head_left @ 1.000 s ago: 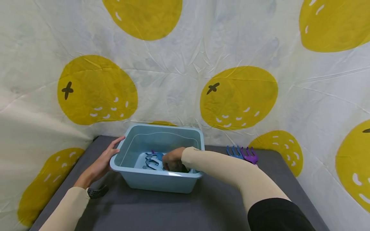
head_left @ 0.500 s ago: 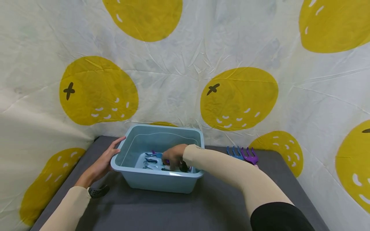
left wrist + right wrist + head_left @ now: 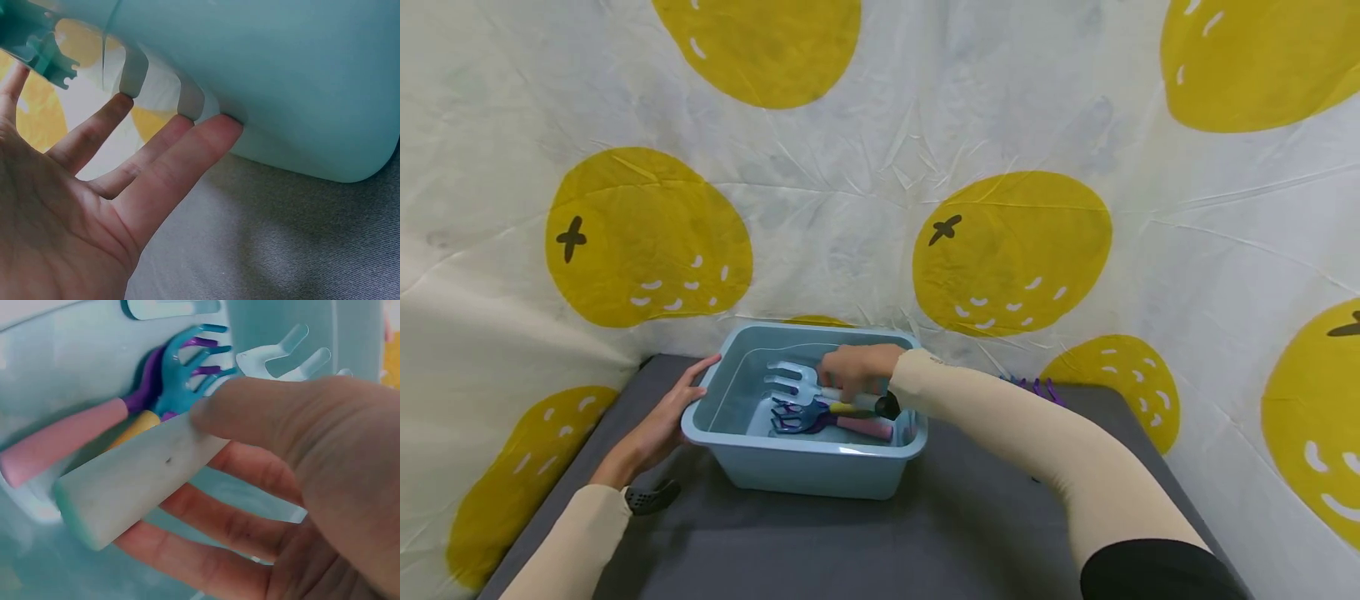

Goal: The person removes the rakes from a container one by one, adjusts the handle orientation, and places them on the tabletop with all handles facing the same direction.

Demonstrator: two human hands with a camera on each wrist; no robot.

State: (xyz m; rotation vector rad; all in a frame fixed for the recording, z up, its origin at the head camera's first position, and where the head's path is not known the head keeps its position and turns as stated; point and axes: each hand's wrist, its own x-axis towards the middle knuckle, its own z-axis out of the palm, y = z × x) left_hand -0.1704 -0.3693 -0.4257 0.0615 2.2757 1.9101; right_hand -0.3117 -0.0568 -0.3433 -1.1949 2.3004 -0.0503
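In the head view my right hand grips the handle of a light blue garden hand fork and holds it inside a pale blue plastic tub. The right wrist view shows thumb and fingers around its whitish handle. Below it in the tub lie a blue hand rake with a yellow handle and a purple one with a pink handle, their tines overlapping. My left hand has its fingers extended against the tub's left side, fingertips touching the wall.
On the dark grey cloth-covered table, purple rake tines show behind my right forearm, which hides the rest of that tool. A pale curtain with yellow fruit prints hangs right behind the tub.
My right hand has risen toward the tub's back, now with the light blue hand fork in its grip. The blue and purple rakes below have come into view. My left hand stays put.
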